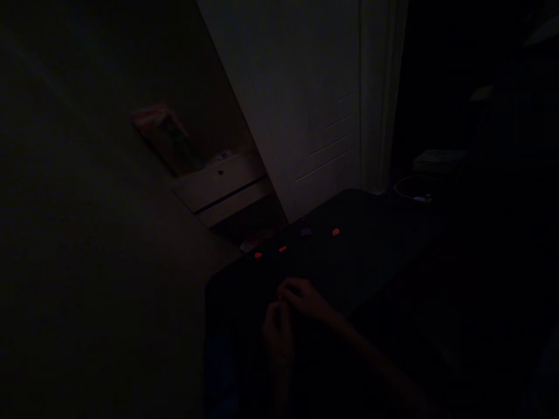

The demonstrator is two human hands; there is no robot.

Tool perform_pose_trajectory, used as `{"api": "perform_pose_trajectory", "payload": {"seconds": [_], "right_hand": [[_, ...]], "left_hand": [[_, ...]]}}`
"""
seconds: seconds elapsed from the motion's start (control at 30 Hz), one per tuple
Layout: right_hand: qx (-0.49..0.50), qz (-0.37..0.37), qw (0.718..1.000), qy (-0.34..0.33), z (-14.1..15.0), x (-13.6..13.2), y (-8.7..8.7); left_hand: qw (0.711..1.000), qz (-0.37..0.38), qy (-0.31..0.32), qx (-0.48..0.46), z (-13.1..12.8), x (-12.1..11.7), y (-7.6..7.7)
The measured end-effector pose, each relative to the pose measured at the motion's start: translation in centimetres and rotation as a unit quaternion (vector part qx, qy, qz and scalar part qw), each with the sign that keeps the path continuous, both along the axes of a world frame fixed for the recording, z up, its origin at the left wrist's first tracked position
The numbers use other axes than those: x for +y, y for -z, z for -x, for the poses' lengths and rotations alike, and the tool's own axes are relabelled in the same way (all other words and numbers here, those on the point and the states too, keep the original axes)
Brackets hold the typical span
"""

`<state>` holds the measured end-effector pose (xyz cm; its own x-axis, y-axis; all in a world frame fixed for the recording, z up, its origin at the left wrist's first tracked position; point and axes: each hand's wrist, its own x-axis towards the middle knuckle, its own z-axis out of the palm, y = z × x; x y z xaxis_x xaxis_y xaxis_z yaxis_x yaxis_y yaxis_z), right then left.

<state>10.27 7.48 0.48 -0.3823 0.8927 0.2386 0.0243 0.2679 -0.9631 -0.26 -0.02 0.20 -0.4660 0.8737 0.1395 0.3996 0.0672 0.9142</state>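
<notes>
Though nearly lost in darkness, both hands meeting low over the dark tabletop [375, 256]: left hand [278, 333] below, right hand [305, 301] above, fingertips touching. Between them a tiny red piece [280, 297], bright orange-red, shape too small and dim to tell. Grip of either hand on it: cannot tell, fingers curled close together. Farther along the tabletop, well apart from the hands, three more small red pieces [282, 249] in a loose row, the rightmost near a small purple piece [305, 231]. Behind, a pale door [305, 99], and to its left a light drawer unit [222, 189].
</notes>
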Motion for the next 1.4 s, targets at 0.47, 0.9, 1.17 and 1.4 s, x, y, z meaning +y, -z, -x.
{"api": "perform_pose_trajectory", "payload": {"seconds": [0.47, 0.9, 1.17, 1.4], "right_hand": [[0.008, 0.007, 1.000, -0.002, -0.01, -0.12, -0.18], [0.005, 0.005, 1.000, 0.001, -0.01, -0.09, -0.15], [0.001, 0.005, 1.000, 0.002, -0.10, -0.22, -0.42], [0.007, 0.015, 1.000, -0.004, -0.07, -0.13, -0.29]], "left_hand": [[1.000, -0.001, 0.002, -0.005, -0.13, -0.08, 0.00], [1.000, -0.010, 0.002, 0.001, 0.09, 0.04, 0.27], [1.000, -0.002, 0.003, -0.007, 0.00, -0.15, 0.16], [1.000, 0.002, 0.003, 0.000, -0.03, -0.17, 0.04]]}}
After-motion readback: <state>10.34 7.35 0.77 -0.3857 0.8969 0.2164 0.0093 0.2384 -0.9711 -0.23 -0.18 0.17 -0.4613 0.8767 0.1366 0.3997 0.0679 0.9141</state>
